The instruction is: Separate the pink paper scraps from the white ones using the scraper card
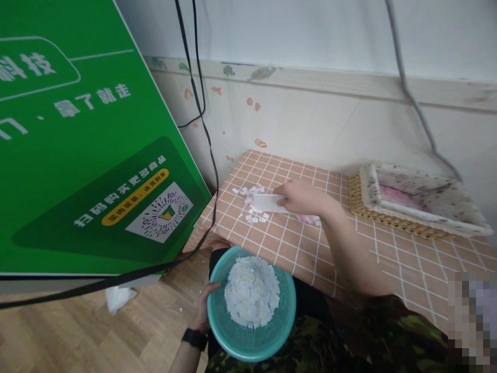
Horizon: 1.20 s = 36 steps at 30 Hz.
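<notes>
So — teal basket (216,320), paper scraps (253,292) inside.

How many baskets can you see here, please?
2. The teal plastic basket, holding small white pieces, is at lower centre, the left hand gripping its rim; the lined wicker basket stands on the table, to the right. The blurred corner might hide another.

Camo slv (404,329), blk L wristband (194,339)
</notes>
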Motion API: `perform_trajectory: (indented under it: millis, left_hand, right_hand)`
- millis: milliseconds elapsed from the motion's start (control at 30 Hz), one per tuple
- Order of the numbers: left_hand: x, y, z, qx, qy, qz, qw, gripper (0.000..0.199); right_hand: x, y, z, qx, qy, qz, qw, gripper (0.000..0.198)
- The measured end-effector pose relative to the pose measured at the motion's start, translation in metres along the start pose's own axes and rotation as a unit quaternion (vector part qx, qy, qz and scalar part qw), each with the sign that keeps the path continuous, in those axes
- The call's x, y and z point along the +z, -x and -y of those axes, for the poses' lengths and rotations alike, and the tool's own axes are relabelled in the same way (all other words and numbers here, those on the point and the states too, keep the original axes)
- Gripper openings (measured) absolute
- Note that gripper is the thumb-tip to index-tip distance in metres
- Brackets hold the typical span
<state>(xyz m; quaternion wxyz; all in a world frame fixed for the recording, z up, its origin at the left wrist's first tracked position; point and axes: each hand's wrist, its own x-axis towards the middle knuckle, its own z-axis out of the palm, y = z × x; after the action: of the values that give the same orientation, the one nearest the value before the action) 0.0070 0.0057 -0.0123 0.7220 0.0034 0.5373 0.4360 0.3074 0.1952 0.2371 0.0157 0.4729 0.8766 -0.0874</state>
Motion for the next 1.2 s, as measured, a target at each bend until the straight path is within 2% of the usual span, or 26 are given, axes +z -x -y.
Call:
perform_trajectory:
  millis: [167, 367, 633, 733, 867, 933, 1100, 1200]
  left_hand:
    - [0.003, 0.002, -0.002, -0.003, 0.007, -0.022, 1.000, 0.014]
    - [0.008, 0.005, -0.003, 0.014, -0.002, -0.027, 1.000, 0.016]
    - [0.004, 0.003, -0.002, 0.007, 0.000, -0.006, 1.000, 0.018]
    - [0.006, 0.005, -0.003, 0.017, -0.006, -0.019, 1.000, 0.015]
    - [0.004, 0.003, -0.002, 0.017, -0.007, -0.029, 0.999, 0.014]
    - [0.002, 0.001, -0.001, 0.019, -0.003, -0.031, 0.999, 0.015]
    - [0.000, 0.000, 0.000, 0.016, 0.000, -0.017, 1.000, 0.018]
    - [0.001, 0.000, 0.000, 0.010, 0.000, -0.014, 1.000, 0.016]
  right_hand:
    - [-0.006, 0.008, -0.012, 0.015, 0.001, -0.006, 1.000, 0.016]
    - [0.003, -0.006, -0.007, -0.001, -0.001, -0.023, 1.000, 0.017]
    - [0.003, 0.002, -0.021, 0.006, -0.019, -0.013, 1.000, 0.016]
    - [0.003, -0.001, -0.018, 0.000, -0.024, -0.017, 1.000, 0.017]
    - [0.001, -0.001, -0.013, -0.011, -0.032, 0.013, 0.999, 0.015]
    - [-0.002, 0.003, -0.015, -0.004, -0.039, 0.024, 0.999, 0.013]
    - [-0.011, 0.018, -0.027, 0.032, -0.042, -0.013, 0.999, 0.014]
    - [-0.010, 0.021, -0.028, 0.038, -0.039, -0.009, 0.998, 0.015]
